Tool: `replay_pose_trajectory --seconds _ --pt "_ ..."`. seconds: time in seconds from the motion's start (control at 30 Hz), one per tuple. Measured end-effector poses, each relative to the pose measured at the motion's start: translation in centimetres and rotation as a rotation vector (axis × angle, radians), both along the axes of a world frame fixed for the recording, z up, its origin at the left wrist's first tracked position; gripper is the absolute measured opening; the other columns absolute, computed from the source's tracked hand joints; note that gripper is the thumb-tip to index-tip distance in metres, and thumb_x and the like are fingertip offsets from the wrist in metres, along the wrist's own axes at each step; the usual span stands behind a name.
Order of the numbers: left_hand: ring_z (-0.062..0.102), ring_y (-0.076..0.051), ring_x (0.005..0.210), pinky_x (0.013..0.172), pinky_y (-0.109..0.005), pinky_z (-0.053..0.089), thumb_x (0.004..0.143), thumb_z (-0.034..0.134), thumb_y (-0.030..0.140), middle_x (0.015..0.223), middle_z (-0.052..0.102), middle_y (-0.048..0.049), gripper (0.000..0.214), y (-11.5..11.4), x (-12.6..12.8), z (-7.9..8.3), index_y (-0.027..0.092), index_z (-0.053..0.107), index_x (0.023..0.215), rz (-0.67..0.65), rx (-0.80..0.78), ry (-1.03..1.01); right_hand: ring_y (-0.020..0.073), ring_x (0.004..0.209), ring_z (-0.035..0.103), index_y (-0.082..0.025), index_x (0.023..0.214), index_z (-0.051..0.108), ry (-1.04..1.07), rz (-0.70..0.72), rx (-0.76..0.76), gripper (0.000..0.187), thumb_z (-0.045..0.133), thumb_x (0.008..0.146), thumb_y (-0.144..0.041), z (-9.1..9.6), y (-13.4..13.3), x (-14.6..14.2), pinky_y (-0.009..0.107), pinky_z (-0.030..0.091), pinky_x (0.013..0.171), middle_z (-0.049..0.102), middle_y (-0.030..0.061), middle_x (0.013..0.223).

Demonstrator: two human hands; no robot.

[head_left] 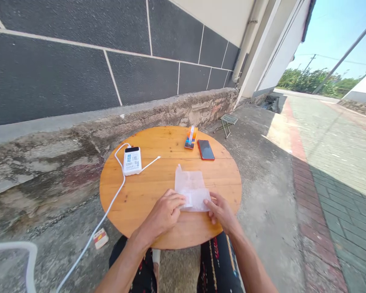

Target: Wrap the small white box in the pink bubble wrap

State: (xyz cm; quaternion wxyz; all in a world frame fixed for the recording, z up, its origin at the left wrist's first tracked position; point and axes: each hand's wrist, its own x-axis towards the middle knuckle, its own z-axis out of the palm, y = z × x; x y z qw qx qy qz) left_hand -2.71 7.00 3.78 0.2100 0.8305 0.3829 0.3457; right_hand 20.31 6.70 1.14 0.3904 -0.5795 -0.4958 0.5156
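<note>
A thin, translucent whitish sheet, perhaps plastic or foam wrap, lies on the round wooden table with its near part folded over. A small, whiter rectangular patch shows at the fold's left side; I cannot tell what it is. My left hand has its fingers bent together on the left edge of the fold, fingertips by that patch. At the right edge, my right hand pinches the folded layers, thumb on top and fingers beneath.
On the table are a white power bank with a white cable, a tape dispenser and a red-edged phone. A folding stool stands beyond. A small box lies on the ground at left. A tiled wall rises behind.
</note>
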Motion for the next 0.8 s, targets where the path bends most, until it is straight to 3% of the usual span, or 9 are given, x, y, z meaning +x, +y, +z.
replay_pose_trajectory --seconds 0.23,0.33,0.47,0.8 --pt "0.056 -0.018 0.097 0.084 -0.033 0.051 0.075 0.042 -0.004 0.101 0.069 -0.0049 0.040 -0.2 0.2 0.4 0.020 0.070 0.093 0.006 0.030 0.009 0.0076 0.033 0.036 -0.016 0.081 0.053 -0.110 0.191 -0.055 0.046 0.054 0.076 -0.061 -0.1 0.8 0.9 0.017 0.026 0.034 0.042 -0.0079 0.044" --pt "0.055 -0.018 0.097 0.084 -0.033 0.050 0.075 0.043 -0.004 0.100 0.069 -0.0044 0.039 -0.2 0.4 0.5 0.020 0.069 0.090 0.013 0.033 0.014 0.0075 0.042 0.037 -0.017 0.069 0.050 -0.130 0.227 0.058 0.039 0.053 0.077 -0.055 0.0 1.2 0.8 0.018 0.027 0.039 0.042 -0.0059 0.050" --pt "0.054 -0.018 0.095 0.083 -0.033 0.048 0.075 0.042 -0.004 0.096 0.067 -0.0038 0.037 -0.3 0.7 1.0 0.019 0.067 0.090 0.013 0.014 0.056 0.0092 0.052 0.041 -0.016 0.069 0.051 -0.171 0.177 0.232 0.031 0.050 0.081 -0.045 0.0 1.4 0.2 0.019 0.030 0.047 0.047 -0.0024 0.059" --pt "0.051 -0.020 0.094 0.083 -0.035 0.046 0.075 0.040 -0.002 0.098 0.063 -0.0049 0.039 -0.3 1.0 0.5 0.021 0.067 0.093 0.056 0.078 0.159 0.0122 0.044 0.050 -0.017 0.074 0.050 -0.156 -0.029 0.147 0.032 0.049 0.080 -0.048 0.1 1.0 -1.7 0.020 0.036 0.040 0.053 -0.0010 0.055"
